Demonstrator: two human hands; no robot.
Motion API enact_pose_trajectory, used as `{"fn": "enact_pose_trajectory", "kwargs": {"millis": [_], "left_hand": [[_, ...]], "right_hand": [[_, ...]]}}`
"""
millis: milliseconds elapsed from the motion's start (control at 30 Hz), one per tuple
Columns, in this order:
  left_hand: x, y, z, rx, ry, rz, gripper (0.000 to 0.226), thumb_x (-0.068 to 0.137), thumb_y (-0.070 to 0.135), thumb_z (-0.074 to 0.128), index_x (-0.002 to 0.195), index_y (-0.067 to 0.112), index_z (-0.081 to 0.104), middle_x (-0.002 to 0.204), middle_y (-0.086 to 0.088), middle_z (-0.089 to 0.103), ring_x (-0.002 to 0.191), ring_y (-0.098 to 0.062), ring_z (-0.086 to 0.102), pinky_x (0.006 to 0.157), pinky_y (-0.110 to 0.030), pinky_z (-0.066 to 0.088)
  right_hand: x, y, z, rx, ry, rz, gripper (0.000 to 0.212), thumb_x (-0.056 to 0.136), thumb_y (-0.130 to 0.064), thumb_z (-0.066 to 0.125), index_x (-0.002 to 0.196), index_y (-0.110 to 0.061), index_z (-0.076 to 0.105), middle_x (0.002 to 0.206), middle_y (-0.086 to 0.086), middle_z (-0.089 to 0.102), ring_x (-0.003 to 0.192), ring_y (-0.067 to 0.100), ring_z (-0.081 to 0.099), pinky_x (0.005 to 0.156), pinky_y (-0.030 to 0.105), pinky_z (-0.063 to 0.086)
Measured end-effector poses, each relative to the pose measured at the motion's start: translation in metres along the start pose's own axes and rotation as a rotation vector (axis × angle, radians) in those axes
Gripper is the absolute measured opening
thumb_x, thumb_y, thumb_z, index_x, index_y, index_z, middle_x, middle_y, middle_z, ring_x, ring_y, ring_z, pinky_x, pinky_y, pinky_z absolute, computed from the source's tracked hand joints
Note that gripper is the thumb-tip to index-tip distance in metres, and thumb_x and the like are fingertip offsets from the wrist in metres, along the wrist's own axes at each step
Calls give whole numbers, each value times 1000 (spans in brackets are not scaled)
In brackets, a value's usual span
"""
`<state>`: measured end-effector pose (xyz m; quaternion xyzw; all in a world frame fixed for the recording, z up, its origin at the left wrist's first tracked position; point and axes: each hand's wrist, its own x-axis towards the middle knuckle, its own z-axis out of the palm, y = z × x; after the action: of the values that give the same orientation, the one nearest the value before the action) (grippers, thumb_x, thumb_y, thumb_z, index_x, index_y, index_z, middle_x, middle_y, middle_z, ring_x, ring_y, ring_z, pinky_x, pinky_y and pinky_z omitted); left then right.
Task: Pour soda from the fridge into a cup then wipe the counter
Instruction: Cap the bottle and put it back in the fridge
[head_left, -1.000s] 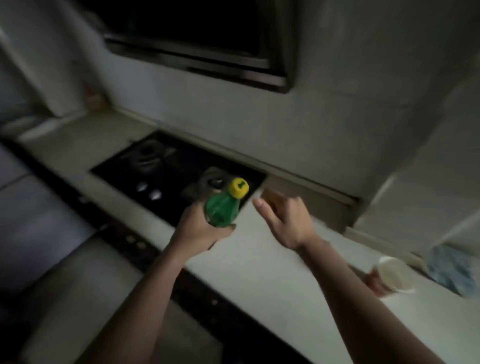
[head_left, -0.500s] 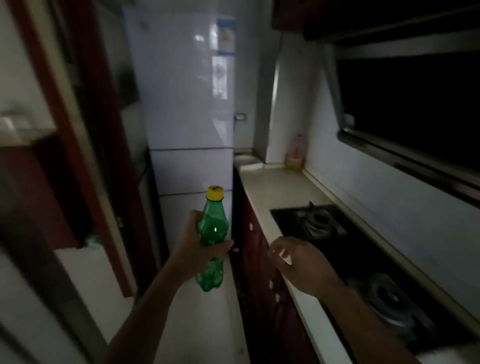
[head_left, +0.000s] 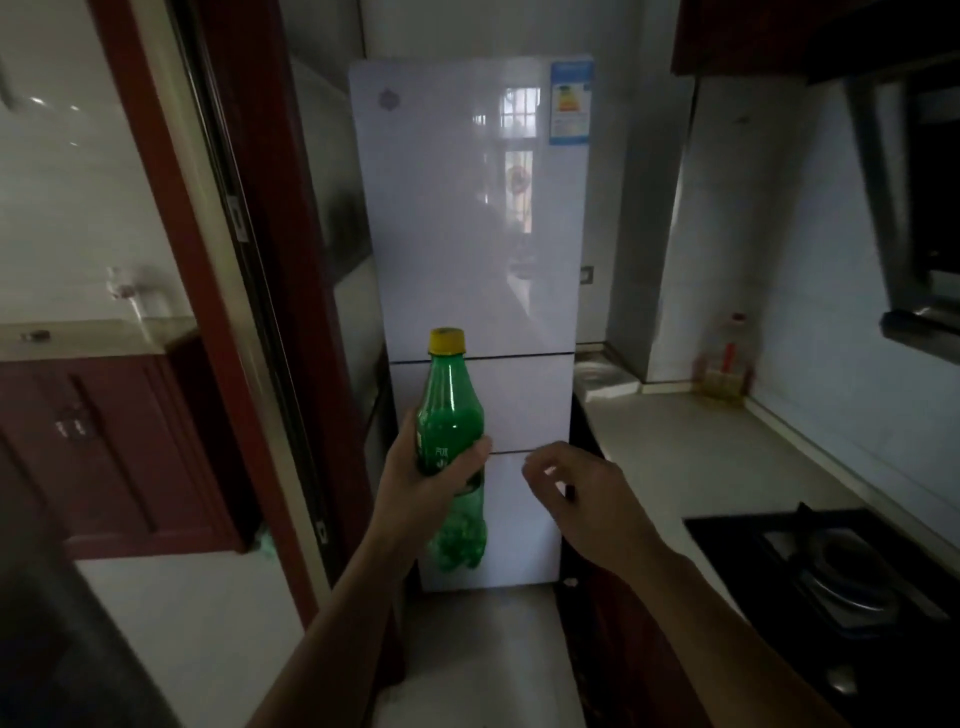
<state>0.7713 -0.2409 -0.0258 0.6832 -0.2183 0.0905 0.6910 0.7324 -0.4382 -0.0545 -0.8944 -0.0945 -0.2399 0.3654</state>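
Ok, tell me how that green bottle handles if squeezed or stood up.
The bottle looks like thin see-through plastic, so it probably dents when squeezed. Tall and narrow, it could tip if nudged. Its yellow cap is on, so spills seem unlikely.

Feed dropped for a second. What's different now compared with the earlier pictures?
The person has turned from the counter toward the fridge, carrying the bottle along. It went from tilted near the stove to upright in front of the closed fridge doors. The cup has dropped out of view. Unchanged: the left hand grips the bottle, its yellow cap is on, and the right hand holds nothing.
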Motion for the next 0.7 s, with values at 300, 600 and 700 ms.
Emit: {"fn": "enact_pose_trajectory", "kwargs": {"millis": [300,600,700], "left_hand": [[163,-49,31,-137,143,-76,36,80,35,78,109,19,65,90,-2,71,84,-25,70,72,-37,59],[293,-71,15,-60,229,-15,49,77,45,76,117,18,61,110,-18,68,100,-36,69,89,-58,55],[328,-89,-1,-33,269,26,49,77,47,76,116,22,61,110,-16,69,101,-34,69,89,-58,55]], "right_hand": [[160,78,39,479,-16,-195,33,90,-17,68,123,-18,64,113,-11,70,98,4,68,83,23,56],[307,112,68,553,-20,-314,38,86,-12,72,123,-17,64,108,-8,72,91,5,71,79,21,57],[348,122,91,554,-47,-346,38,86,-10,72,123,-15,64,109,-10,72,93,7,71,81,21,56]]}}
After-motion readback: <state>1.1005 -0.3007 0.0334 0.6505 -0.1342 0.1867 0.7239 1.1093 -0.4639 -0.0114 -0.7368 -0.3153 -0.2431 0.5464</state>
